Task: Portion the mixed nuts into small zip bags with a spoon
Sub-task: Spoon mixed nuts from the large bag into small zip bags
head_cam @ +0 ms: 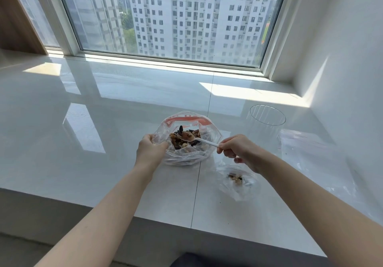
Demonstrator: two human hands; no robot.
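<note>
The white counter [103, 121] carries all items. One large clear bag [187, 142], mouth open, sits directly ahead of both hands and holds the mixed nuts [184, 139]. One clear cup [266, 125] stands beyond and to the right of the right hand's fingers, apart from them. One flat pile of clear bags [315, 154] lies right of the cup; their number cannot be told. One small zip bag [236, 180], holding a few nuts, lies just below the right hand. The left hand [150, 149] grips the large bag's left rim, fingers curled around the plastic. The right hand [236, 148] pinches the handle end of one white spoon [199, 140]; the spoon bowl rests loaded on the nuts, left of those fingers.
</note>
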